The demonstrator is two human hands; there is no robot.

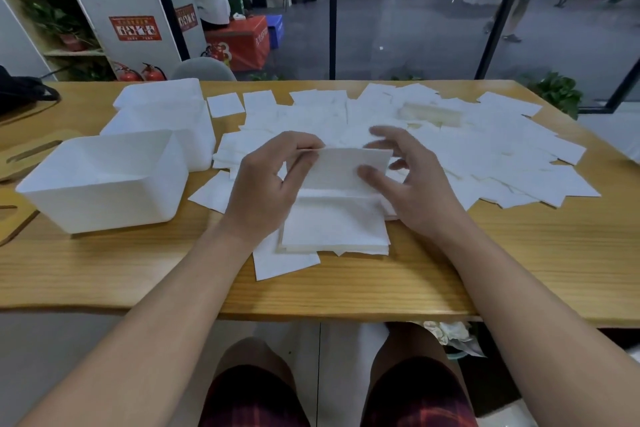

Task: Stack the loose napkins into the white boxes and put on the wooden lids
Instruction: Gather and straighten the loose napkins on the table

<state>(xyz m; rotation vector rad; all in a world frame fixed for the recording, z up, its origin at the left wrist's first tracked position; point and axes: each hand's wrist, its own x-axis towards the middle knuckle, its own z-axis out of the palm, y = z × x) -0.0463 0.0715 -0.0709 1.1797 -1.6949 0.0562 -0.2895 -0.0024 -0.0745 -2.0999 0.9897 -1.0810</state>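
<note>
Napkins (pixel 341 168) pinched upright between left hand (pixel 266 184) and right hand (pixel 408 184), over the small pile (pixel 334 227) on the table (pixel 346 288), could slip and fan apart, since the right grip looks loose and half-spread.

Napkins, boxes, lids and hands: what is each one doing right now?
held napkin: lifted, pinched by both hands
left hand: pinching the napkin's left edge
right hand: thumb on the napkin, fingers spread
napkin stack: neat pile on the table
loose napkins: scattered flat
nearest white box: open, looks empty
wooden lids: off, lying on the table
</note>
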